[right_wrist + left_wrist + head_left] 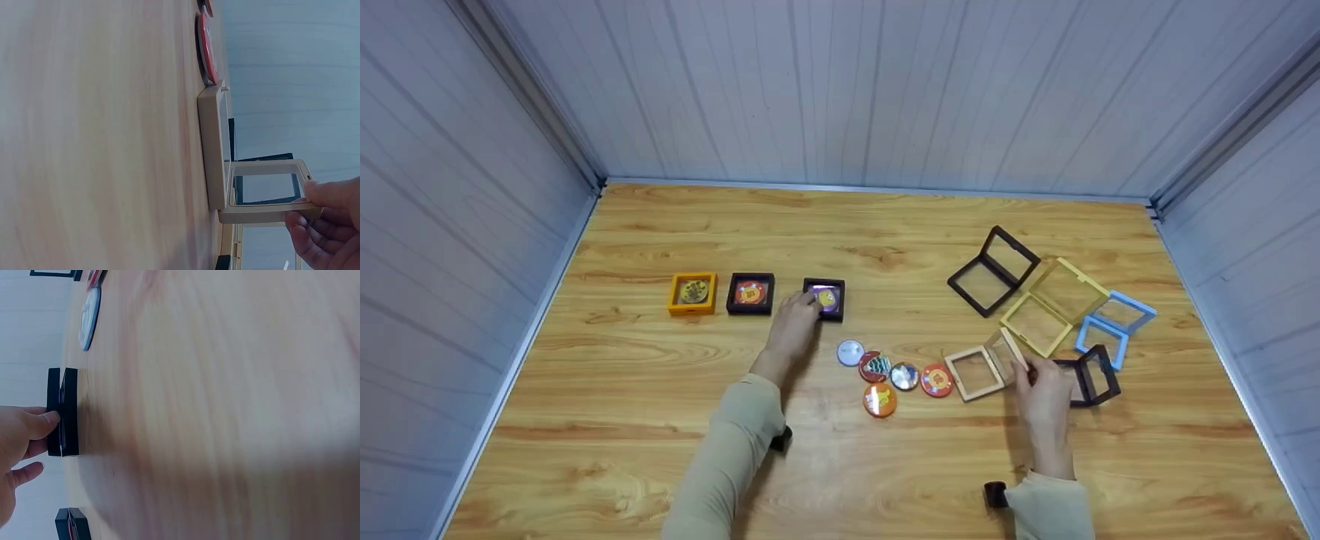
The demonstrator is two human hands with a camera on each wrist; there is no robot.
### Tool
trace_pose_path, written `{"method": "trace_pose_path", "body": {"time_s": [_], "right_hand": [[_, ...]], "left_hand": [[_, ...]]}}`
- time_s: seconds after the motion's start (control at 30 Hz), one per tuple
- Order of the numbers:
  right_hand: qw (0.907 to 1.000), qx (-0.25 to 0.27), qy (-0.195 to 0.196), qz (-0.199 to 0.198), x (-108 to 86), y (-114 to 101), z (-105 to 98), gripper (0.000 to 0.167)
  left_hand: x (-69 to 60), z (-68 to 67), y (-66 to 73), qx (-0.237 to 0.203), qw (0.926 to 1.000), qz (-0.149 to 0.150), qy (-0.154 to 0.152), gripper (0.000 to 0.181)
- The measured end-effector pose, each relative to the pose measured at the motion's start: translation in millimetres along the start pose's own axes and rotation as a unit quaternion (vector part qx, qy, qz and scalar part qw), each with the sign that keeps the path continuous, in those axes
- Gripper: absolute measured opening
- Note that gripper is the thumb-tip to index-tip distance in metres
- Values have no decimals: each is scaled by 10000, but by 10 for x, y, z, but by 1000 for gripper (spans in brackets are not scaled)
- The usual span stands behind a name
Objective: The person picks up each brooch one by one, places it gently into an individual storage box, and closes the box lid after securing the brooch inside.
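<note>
My left hand (795,328) has its thumb and fingers on the edge of a closed black display frame (834,309) with a purple and yellow badge inside. In the left wrist view that black frame (70,413) is pinched while it lies on the table. With thumb and fingers my right hand (1044,394) grips the raised half of an opened beige display frame (971,373), whose other half lies flat. In the right wrist view the beige frame (212,149) stands opened at about a right angle, with clear film in each half.
Round badges lie mid-table, among them an orange badge (880,400) and a red badge (937,380). A yellow-orange frame (692,308) and another black frame (750,308) hold badges at left. Opened black (969,293), yellow (1018,346) and blue frames (1117,352) crowd the right.
</note>
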State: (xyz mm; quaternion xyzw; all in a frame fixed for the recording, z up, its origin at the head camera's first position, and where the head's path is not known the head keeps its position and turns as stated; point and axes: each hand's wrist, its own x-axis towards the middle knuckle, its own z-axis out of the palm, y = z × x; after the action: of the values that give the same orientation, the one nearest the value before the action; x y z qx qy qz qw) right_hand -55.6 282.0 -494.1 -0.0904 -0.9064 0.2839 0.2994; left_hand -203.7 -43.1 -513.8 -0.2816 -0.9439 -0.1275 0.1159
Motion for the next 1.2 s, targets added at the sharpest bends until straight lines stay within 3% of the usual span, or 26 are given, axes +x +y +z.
{"method": "trace_pose_path", "body": {"time_s": [0.47,0.7,1.0,1.2], "right_hand": [[9990,19,-319,321,-1,-90,55,13],[9992,143,-272,253,3,-120,79,14],[9983,205,-438,331,-1,-174,119,13],[9988,235,-366,221,-11,-198,153,11]], "left_hand": [[-38,-43,-143,-43,9999,-74,-94,23],[-51,-79,-189,-16,9993,-174,-338,22],[-75,-83,-241,144,9998,-130,-96,19],[-90,-98,-258,-1,9991,-282,-302,20]]}}
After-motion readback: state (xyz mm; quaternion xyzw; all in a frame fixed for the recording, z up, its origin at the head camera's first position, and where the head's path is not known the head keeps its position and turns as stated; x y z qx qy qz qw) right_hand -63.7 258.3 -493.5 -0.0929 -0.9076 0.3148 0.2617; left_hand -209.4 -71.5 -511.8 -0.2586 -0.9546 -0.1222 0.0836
